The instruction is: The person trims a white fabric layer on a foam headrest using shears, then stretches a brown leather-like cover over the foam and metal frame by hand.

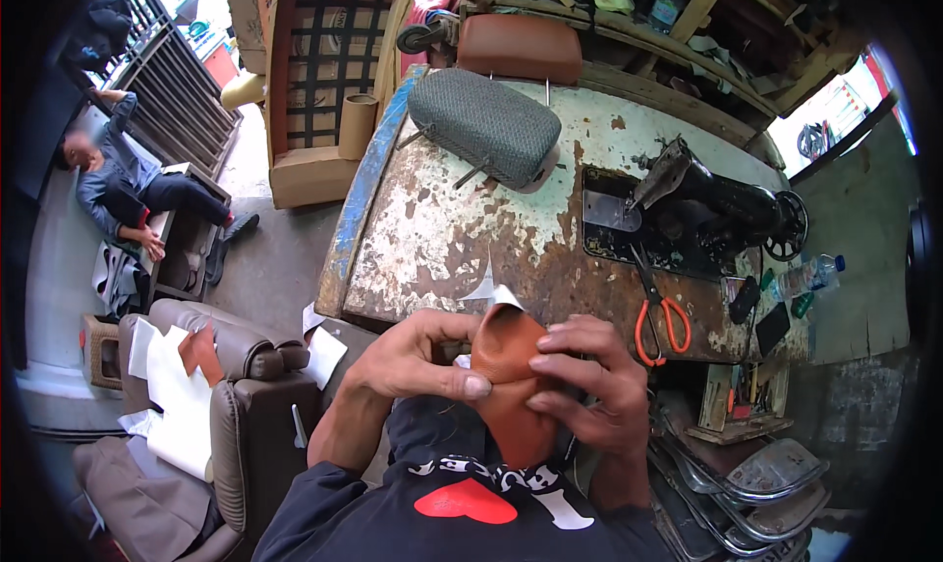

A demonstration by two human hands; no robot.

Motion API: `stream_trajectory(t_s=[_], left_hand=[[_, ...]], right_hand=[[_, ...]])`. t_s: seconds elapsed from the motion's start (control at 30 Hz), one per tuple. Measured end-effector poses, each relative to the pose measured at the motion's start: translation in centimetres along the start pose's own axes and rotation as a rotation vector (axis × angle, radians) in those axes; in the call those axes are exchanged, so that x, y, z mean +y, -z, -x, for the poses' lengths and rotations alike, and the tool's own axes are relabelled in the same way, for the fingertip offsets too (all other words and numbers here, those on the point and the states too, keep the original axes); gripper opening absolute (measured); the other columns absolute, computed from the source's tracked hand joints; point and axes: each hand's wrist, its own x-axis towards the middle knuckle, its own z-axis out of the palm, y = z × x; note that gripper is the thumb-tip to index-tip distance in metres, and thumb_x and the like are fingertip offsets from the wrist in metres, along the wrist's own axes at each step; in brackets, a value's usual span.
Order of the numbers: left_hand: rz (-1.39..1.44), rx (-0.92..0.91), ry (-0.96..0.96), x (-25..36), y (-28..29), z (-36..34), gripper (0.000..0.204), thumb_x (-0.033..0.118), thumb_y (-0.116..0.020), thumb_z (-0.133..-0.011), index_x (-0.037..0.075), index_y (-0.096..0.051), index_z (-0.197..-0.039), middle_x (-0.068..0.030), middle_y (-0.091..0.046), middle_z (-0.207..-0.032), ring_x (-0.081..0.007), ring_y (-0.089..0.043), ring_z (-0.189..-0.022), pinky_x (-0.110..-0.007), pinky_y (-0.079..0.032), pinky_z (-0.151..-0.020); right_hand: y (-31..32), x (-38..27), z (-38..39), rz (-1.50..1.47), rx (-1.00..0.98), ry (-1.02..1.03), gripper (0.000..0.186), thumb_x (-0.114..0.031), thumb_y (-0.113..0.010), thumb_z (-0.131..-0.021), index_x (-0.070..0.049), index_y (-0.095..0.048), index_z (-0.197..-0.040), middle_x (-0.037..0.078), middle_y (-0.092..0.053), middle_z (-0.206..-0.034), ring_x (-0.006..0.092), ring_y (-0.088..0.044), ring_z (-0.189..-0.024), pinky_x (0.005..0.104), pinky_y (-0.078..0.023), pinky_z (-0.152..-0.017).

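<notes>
Here, reaches in past the dark shirt (462, 474) with both forearms (339, 424), bent inward at the near edge of the worn table (432, 248). Clamps a brown leather piece (506, 351) between both grips, upright close before the chest. Arches the right grip (594, 380) over the right side, pressing slightly spread fingertips onto the front. Curls the left grip (417, 356) around the left side, laying the thumb near a crease and tucking the fingers mostly out of sight behind; cannot tell their exact placement. Cannot see into the shadowed fold at the top, beneath a whitish flap (506, 295). Barely makes out a small pale bit (462, 363) beside the left thumb, largely covered.
</notes>
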Motion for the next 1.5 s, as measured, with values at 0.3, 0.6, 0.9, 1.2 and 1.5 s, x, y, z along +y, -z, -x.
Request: stream_trajectory(t_s=[0.3,0.6,0.9,1.2,1.5], left_hand=[[0.122,0.041,0.053,-1.3,0.1,0.1,0.022,0.019,-0.072,-0.100,-0.003,-0.070,-0.102,-0.0012,-0.070,-0.093,-0.0072,-0.061,-0.086,-0.025,-0.048,-0.077],[-0.734,0.482,-0.258,-2.7,-2.1,-1.8,0.023,0.021,-0.075,-0.097,0.001,-0.066,-0.091,0.0008,-0.055,-0.064,-0.0063,-0.046,-0.063,-0.027,-0.040,-0.055],[-1.089,0.306,-0.411,-3.8,-5.0,-2.8,0.020,0.017,-0.083,-0.086,0.008,-0.076,-0.102,-0.0160,-0.059,-0.121,-0.0220,-0.064,-0.076,-0.036,-0.054,-0.069],[-0.593,0.576,-0.445,-5.5,-4.5,-4.0,0.009,0.007,-0.080,-0.089,0.004,-0.076,-0.096,-0.0100,-0.057,-0.115,-0.0216,-0.055,-0.114,-0.033,-0.048,-0.092],[-0.425,0.582,-0.485,-7.9,-4.7,-5.1,0.008,0.011,-0.077,-0.094,0.003,-0.074,-0.096,-0.0105,-0.050,-0.121,-0.0216,-0.052,-0.119,-0.034,-0.043,-0.102]], right_hand=[[-1.4,2.0,1.2,0.017,0.154,0.018,0.027,-0.009,-0.089,-0.074,-0.010,-0.082,-0.101,0.005,-0.074,-0.104,0.0256,-0.072,-0.095,0.0424,-0.057,-0.094],[0.0,0.5,0.4,-0.071,0.106,-0.136,0.014,-0.006,-0.079,-0.088,-0.002,-0.067,-0.094,0.010,-0.068,-0.094,0.0257,-0.067,-0.084,0.0358,-0.054,-0.076],[-0.1,-1.1,-0.3,-0.010,0.145,-0.248,0.010,-0.007,-0.075,-0.092,-0.001,-0.067,-0.094,0.010,-0.067,-0.093,0.0235,-0.065,-0.084,0.0341,-0.052,-0.074],[5.0,8.1,7.6,0.843,0.239,-0.568,0.043,-0.010,-0.071,-0.095,-0.003,-0.059,-0.135,0.023,-0.060,-0.126,0.0435,-0.060,-0.114,0.0480,-0.050,-0.096],[5.6,8.7,9.5,0.836,0.101,-0.745,0.057,-0.011,-0.070,-0.093,-0.002,-0.053,-0.146,0.026,-0.057,-0.131,0.0457,-0.056,-0.121,0.0509,-0.047,-0.102]])
